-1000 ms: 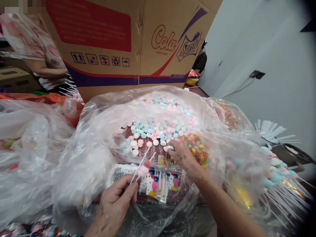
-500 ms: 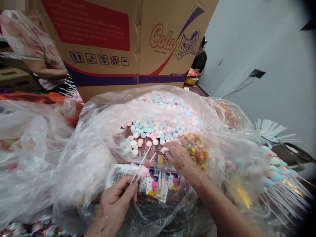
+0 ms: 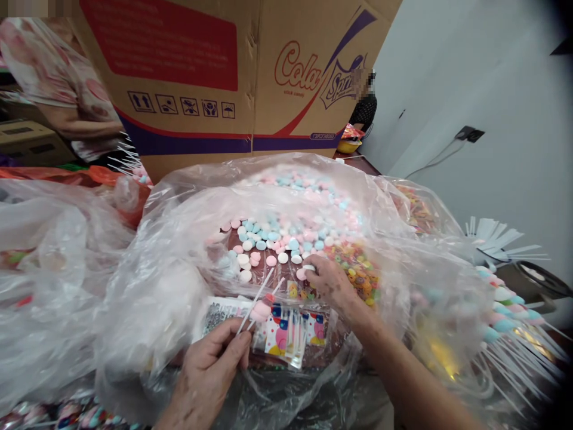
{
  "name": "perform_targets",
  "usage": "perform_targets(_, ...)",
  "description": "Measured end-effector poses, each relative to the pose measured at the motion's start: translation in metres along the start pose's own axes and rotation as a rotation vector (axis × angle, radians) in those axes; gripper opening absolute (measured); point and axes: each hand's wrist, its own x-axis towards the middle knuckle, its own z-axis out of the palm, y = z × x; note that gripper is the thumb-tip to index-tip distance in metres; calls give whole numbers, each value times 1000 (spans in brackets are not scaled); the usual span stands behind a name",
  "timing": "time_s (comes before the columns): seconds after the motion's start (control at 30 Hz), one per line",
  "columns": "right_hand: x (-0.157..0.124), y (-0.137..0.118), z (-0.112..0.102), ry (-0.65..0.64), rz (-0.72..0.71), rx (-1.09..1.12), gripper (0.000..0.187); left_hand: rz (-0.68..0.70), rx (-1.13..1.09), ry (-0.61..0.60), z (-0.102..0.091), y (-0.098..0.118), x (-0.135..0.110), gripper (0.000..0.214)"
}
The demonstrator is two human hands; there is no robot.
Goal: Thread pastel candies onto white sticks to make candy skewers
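The left hand has a closed grip on two sticks, one bare, one bearing pink sweets and a red ring, while the right hand pinches a white sweet, many loose sweets remaining on the bench.

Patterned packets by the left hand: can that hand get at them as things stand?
Probably not easily: the patterned packets lie close, but the left hand is busy pinching white sticks.
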Motion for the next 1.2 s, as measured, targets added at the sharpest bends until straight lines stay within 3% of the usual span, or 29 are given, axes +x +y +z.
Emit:
perform_targets(0.23,-5,1,-1,115,-22,121,30,13,-35,-26,1,-3,0,27)
perform_targets(0.33,-9,0,0,183,-116,182,30,0,-35,-37,0,-2,0,25)
perform_targets(0.57,-13,1,10,190,-264,-51,24,35,-60,-32,4,-2,2,24)
perform_targets(0.87,-12,-1,21,108,-225,-59,22,25,-25,-38,4,-2,1,26)
perform_targets(1.0,-13,-6,25,104,-176,83,20,80,-8,-53,7,2,0,26)
perform_targets(1.2,-9,-6,21,191,-5,353,15,127,198,-13,9,11,1,31)
